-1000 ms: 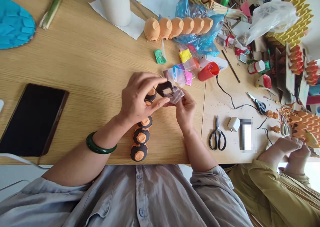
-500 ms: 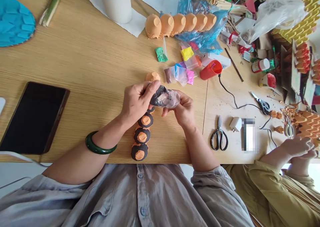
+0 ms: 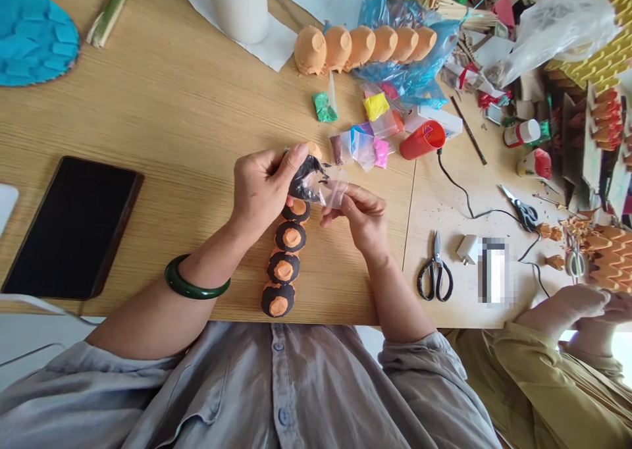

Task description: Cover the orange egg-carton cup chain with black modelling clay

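Between my two hands is a small clear plastic bag (image 3: pixel 323 189) with black clay in it. My left hand (image 3: pixel 261 182) grips the bag's dark, filled end, thumb on top. My right hand (image 3: pixel 363 215) pinches the thin, see-through end. Below the bag runs a row of orange egg-carton cups (image 3: pixel 283 270), several of them ringed in black round an orange centre. The far end of this row is partly hidden by my left hand and the bag.
A plain orange carton row (image 3: pixel 363 44) lies at the back by a blue plastic bag (image 3: pixel 427 74). Small colour packets (image 3: pixel 360 143) and a red cup (image 3: pixel 422 139) stand nearer. Scissors (image 3: pixel 435 271) lie right, a tablet (image 3: pixel 74 228) left. Another person's hands (image 3: pixel 577 307) are at far right.
The bag looks flatter and more stretched out between my hands, its clear end now showing plainly. My left hand has shifted slightly left, uncovering more of the black-ringed row. The whole view has shifted a little.
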Action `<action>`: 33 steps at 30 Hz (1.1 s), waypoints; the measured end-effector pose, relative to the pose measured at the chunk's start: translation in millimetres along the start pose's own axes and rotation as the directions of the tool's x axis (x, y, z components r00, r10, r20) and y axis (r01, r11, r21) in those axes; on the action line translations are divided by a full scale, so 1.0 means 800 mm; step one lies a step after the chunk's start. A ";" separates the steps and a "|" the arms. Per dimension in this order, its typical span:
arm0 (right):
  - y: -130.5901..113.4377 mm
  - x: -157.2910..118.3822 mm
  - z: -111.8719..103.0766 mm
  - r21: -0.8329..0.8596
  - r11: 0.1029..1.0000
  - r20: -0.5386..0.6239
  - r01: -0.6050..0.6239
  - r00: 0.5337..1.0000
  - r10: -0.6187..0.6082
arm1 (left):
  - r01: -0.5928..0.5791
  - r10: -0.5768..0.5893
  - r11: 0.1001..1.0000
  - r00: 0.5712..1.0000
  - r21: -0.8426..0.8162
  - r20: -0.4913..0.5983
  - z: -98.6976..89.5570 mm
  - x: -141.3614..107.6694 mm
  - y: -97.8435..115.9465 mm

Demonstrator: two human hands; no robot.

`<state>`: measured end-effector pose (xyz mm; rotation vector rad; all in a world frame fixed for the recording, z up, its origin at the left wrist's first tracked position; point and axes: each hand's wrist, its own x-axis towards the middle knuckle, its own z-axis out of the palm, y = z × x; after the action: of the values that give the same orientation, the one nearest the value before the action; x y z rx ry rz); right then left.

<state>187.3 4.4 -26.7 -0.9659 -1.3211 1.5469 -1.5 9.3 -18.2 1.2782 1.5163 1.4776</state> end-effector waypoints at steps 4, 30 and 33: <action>-0.007 -0.004 -0.004 0.012 0.997 0.139 -0.077 0.988 0.075 | -0.052 0.050 0.997 0.998 0.052 0.028 -0.001 -0.001 -0.004; -0.008 -0.018 0.037 -0.058 0.991 0.021 -0.123 0.992 0.124 | -0.138 0.138 0.981 0.990 0.133 0.011 0.000 -0.002 -0.013; -0.003 -0.025 0.045 -0.153 0.987 -0.004 -0.044 0.999 0.044 | -0.148 0.154 0.971 0.988 0.188 -0.018 0.003 -0.008 -0.012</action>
<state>160.6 -25.7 -19.0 -1.0970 -1.4434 1.4945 0.6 4.8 -28.7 1.5156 1.6412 1.4842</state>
